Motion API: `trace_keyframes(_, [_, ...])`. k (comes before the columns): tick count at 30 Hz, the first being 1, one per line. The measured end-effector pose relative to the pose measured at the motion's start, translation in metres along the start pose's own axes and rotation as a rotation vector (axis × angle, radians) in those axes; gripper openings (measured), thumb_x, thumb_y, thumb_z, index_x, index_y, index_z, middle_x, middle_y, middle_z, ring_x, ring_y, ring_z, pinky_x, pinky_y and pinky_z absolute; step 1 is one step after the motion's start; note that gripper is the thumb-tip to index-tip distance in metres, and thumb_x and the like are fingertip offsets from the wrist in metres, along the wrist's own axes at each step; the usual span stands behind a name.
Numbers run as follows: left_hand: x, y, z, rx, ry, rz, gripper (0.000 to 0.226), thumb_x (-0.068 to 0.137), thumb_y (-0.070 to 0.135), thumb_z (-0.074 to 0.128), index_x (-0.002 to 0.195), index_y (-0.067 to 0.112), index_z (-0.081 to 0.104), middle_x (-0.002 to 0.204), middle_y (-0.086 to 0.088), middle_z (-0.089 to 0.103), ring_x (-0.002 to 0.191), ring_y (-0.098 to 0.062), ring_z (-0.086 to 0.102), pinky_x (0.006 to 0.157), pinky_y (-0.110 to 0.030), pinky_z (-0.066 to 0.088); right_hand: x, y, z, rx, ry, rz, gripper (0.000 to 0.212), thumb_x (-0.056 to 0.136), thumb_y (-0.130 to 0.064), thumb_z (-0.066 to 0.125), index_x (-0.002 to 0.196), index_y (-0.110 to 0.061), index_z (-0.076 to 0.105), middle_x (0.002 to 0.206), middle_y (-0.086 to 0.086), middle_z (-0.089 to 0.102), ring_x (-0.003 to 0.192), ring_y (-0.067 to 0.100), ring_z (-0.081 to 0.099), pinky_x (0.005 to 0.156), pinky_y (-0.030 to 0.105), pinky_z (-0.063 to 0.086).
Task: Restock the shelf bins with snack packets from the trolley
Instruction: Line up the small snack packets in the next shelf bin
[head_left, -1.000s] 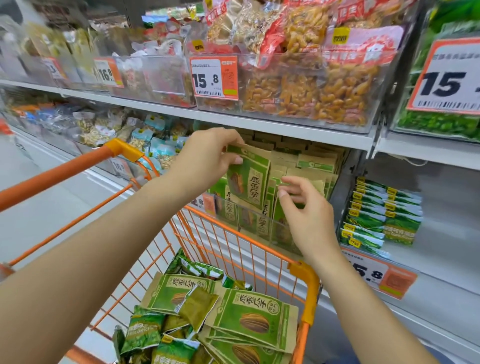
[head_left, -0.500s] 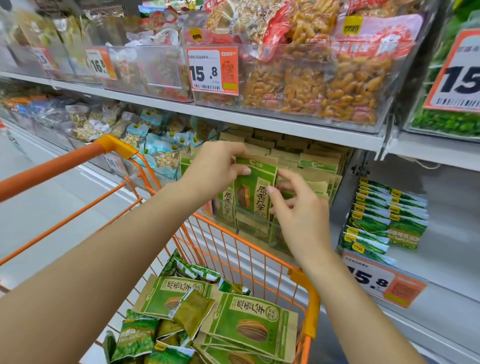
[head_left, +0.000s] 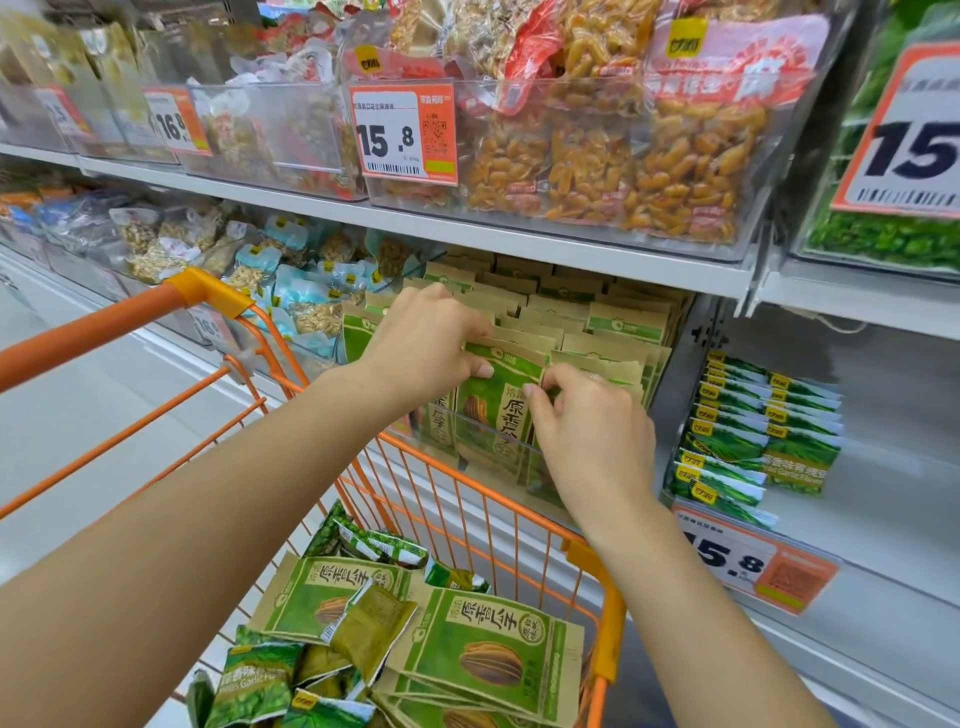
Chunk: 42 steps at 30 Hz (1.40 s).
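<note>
A person's two hands seat a green-and-tan sunflower seed packet (head_left: 496, 410) at the near front of a clear shelf bin (head_left: 483, 431) on the middle shelf. The left hand (head_left: 423, 345) pinches the packet's top edge between thumb and curled fingers; the right hand (head_left: 589, 421) pinches its right edge the same way. The bin, just beyond the far rim of the orange trolley (head_left: 467, 483), already looks close to full, with rows of matching packets (head_left: 597, 322) standing upright behind the one being placed. More stock waits below: several of the same seed packets (head_left: 483, 649) lie flat in the trolley, mixed with darker green garlic pea packets (head_left: 254, 686). To the right, a short stack of similar green pea packets (head_left: 758, 431) sits on a shelf with bare space beyond it, so that section appears still to need filling. Judged from the load left in the trolley, the restocking is well under way but not finished.
</note>
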<state>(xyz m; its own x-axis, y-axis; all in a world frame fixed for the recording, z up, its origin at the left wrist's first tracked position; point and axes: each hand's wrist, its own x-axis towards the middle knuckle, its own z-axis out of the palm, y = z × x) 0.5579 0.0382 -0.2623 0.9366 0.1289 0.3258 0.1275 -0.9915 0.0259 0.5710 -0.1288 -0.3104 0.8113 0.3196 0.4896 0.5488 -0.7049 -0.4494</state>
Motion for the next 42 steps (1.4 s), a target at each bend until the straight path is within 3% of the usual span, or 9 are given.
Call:
trace_keyframes(6, [0.0, -0.001, -0.008, -0.012, -0.082, 0.026, 0.039, 0.082, 0.041, 0.07, 0.117, 0.025, 0.068, 0.118, 0.0, 0.063, 0.121, -0.02, 0.044, 0.103, -0.036, 0.029, -0.003, 0.006, -0.014, 0.04, 0.08, -0.055, 0.019, 0.095, -0.034, 0.053, 0.097, -0.024, 0.069, 0.068, -0.009, 0.055, 0.061, 0.014, 0.053, 0.047, 0.023, 0.031])
trace_keyframes(10, [0.012, 0.005, -0.033, -0.633, -0.238, -0.072, 0.024, 0.094, 0.024, 0.055, 0.113, 0.023, 0.07, 0.125, 0.008, 0.059, 0.119, -0.009, 0.05, 0.101, -0.028, 0.035, 0.0, 0.029, -0.037, 0.107, 0.307, 0.037, 0.014, 0.091, -0.027, 0.057, 0.084, -0.022, 0.068, 0.069, -0.012, 0.049, 0.067, 0.014, 0.05, 0.047, 0.02, 0.024])
trace_keyframes(13, [0.036, 0.026, -0.026, -0.444, -0.313, -0.083, 0.038, 0.101, 0.033, 0.042, 0.128, 0.013, 0.06, 0.127, -0.003, 0.058, 0.12, -0.02, 0.052, 0.09, -0.023, 0.035, 0.008, 0.054, -0.038, 0.141, 0.204, 0.164, 0.015, 0.092, -0.028, 0.054, 0.092, -0.023, 0.069, 0.084, -0.009, 0.053, 0.089, 0.019, 0.053, 0.058, 0.027, 0.029])
trace_keyframes(19, [0.079, 0.052, -0.008, -0.319, -0.602, -0.185, 0.032, 0.095, 0.027, 0.053, 0.122, 0.011, 0.061, 0.121, -0.009, 0.06, 0.11, -0.027, 0.056, 0.079, -0.026, 0.044, 0.018, 0.068, -0.03, 0.144, 0.075, 0.234, 0.022, 0.094, -0.031, 0.051, 0.107, -0.023, 0.066, 0.109, 0.001, 0.06, 0.109, 0.024, 0.049, 0.071, 0.029, 0.031])
trace_keyframes(22, [0.09, 0.054, -0.001, -0.321, -0.713, -0.165, 0.03, 0.099, 0.032, 0.044, 0.123, 0.02, 0.057, 0.126, -0.003, 0.055, 0.109, -0.02, 0.051, 0.094, -0.028, 0.038, 0.024, 0.072, -0.028, 0.082, 0.006, 0.231, 0.032, 0.095, -0.035, 0.047, 0.116, -0.018, 0.064, 0.121, 0.006, 0.06, 0.114, 0.027, 0.048, 0.083, 0.033, 0.038])
trace_keyframes(28, [0.094, 0.05, 0.01, -0.311, -0.718, -0.199, 0.014, 0.092, 0.031, 0.046, 0.08, 0.024, 0.047, 0.08, 0.0, 0.046, 0.071, -0.018, 0.04, 0.068, -0.032, 0.033, 0.027, 0.076, -0.027, 0.018, -0.065, 0.248, 0.043, 0.095, -0.041, 0.045, 0.126, -0.014, 0.058, 0.139, 0.009, 0.048, 0.129, 0.028, 0.04, 0.099, 0.038, 0.039])
trace_keyframes(34, [0.08, 0.04, -0.006, -0.145, -0.577, 0.065, 0.033, 0.093, 0.029, 0.048, 0.117, 0.012, 0.064, 0.121, -0.005, 0.061, 0.109, -0.025, 0.055, 0.095, -0.037, 0.044, 0.025, 0.072, -0.025, 0.034, -0.084, 0.255, 0.039, 0.096, -0.038, 0.044, 0.127, -0.018, 0.058, 0.138, 0.008, 0.049, 0.126, 0.028, 0.04, 0.098, 0.037, 0.038])
trace_keyframes(39, [0.08, 0.041, -0.001, -0.034, -0.624, 0.099, 0.032, 0.101, 0.02, 0.04, 0.126, 0.01, 0.058, 0.132, -0.009, 0.056, 0.117, -0.026, 0.053, 0.096, -0.033, 0.041, 0.023, 0.071, -0.024, 0.042, -0.077, 0.243, 0.039, 0.096, -0.036, 0.045, 0.127, -0.018, 0.058, 0.14, 0.008, 0.047, 0.129, 0.027, 0.038, 0.102, 0.038, 0.038])
trace_keyframes(42, [0.075, 0.029, -0.004, -0.167, -0.457, 0.045, 0.035, 0.1, 0.028, 0.041, 0.123, 0.01, 0.061, 0.125, -0.008, 0.061, 0.115, -0.025, 0.055, 0.097, -0.034, 0.043, 0.023, 0.073, -0.026, 0.064, -0.079, 0.238, 0.039, 0.095, -0.038, 0.046, 0.128, -0.019, 0.058, 0.138, 0.007, 0.048, 0.128, 0.026, 0.039, 0.1, 0.037, 0.038])
